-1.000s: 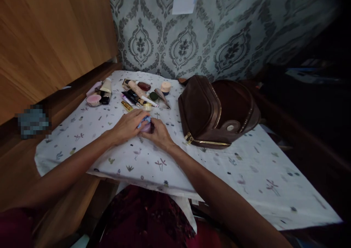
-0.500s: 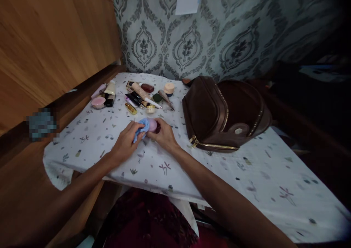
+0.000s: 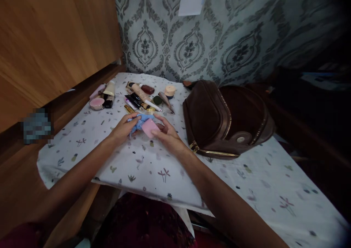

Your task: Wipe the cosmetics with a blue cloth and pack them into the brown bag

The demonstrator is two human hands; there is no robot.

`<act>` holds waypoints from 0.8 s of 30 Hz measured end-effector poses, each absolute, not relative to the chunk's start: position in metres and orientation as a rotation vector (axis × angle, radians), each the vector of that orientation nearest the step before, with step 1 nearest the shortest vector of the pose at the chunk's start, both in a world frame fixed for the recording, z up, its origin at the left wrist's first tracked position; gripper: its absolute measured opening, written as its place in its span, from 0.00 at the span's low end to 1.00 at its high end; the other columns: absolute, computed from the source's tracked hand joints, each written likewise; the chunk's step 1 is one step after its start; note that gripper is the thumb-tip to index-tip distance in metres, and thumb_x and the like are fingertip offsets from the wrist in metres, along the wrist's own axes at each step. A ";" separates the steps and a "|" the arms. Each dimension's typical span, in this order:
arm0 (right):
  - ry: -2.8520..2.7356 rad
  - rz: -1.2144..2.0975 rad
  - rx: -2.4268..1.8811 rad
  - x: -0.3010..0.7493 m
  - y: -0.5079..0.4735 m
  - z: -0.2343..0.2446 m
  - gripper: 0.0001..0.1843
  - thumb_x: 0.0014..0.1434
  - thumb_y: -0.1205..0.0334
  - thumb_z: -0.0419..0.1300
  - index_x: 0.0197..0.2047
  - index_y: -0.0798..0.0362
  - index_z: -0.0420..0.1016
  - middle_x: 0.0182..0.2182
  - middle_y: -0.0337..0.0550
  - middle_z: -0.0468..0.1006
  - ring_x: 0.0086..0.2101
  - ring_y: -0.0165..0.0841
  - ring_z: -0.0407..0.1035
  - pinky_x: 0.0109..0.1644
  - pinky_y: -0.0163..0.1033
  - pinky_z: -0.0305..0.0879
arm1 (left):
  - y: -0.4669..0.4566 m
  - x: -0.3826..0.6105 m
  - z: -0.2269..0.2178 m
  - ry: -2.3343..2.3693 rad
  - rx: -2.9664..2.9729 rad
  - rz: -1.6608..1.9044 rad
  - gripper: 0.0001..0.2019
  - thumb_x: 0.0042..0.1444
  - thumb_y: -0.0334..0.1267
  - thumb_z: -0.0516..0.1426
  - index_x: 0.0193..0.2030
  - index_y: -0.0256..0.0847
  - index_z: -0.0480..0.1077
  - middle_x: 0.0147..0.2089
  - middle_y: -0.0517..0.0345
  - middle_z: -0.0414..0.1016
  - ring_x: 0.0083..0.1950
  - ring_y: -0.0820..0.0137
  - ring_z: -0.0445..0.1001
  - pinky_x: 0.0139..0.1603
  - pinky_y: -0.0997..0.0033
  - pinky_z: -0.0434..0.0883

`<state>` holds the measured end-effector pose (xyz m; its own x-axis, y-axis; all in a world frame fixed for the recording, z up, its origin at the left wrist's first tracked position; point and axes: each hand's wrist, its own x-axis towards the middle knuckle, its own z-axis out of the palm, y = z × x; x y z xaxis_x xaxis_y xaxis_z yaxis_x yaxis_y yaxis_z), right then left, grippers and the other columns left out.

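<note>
My left hand (image 3: 124, 127) is closed on a crumpled blue cloth (image 3: 139, 123). Between the thumb and fingers of my right hand (image 3: 168, 131) is a small pink cosmetic item (image 3: 150, 128), with a flat, squarish face turned up towards me. The cloth touches its left side. Both hands are held over the near-left part of the table. Just beyond them lie a gold tube (image 3: 129, 109) and a small jar with a yellowish lid (image 3: 150, 110), partly hidden by the cloth and fingers.
Several cosmetic tubes (image 3: 141, 94) lie in a pile behind my hands. A pink round compact (image 3: 97, 103) and a cream tube (image 3: 109, 88) lie left. A brown bag (image 3: 203, 112) stands right on the patterned tablecloth (image 3: 263, 182). A wooden cabinet (image 3: 60, 39) borders the left.
The pink item has turned in my right hand, so a flat squarish face shows where a rounded, lilac-looking side was. The blue cloth now looks more spread out. The view has shifted slightly.
</note>
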<state>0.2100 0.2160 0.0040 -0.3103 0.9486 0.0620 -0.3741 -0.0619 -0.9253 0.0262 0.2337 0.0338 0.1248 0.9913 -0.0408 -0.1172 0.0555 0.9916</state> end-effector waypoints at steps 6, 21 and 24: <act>-0.976 1.640 -0.711 0.213 0.218 0.009 0.29 0.44 0.46 0.74 0.47 0.50 0.73 0.43 0.43 0.77 0.40 0.35 0.74 0.48 0.45 0.75 | 0.233 0.036 0.026 0.975 1.077 1.116 0.23 0.40 0.54 0.69 0.32 0.38 0.69 0.22 0.66 0.66 0.19 0.80 0.61 0.16 0.80 0.58; -1.318 0.901 -1.014 0.206 0.226 -0.003 0.33 0.46 0.48 0.71 0.50 0.47 0.61 0.45 0.43 0.70 0.39 0.33 0.68 0.34 0.36 0.67 | 0.223 0.041 0.025 0.949 0.942 0.884 0.22 0.35 0.50 0.72 0.27 0.35 0.71 0.21 0.62 0.67 0.20 0.77 0.63 0.15 0.79 0.60; -1.340 0.842 -1.048 0.206 0.224 -0.001 0.32 0.47 0.49 0.71 0.50 0.47 0.62 0.44 0.42 0.71 0.38 0.33 0.68 0.34 0.36 0.66 | 0.222 0.040 0.027 0.982 0.884 0.927 0.23 0.32 0.49 0.73 0.29 0.36 0.71 0.20 0.64 0.67 0.20 0.77 0.62 0.15 0.79 0.59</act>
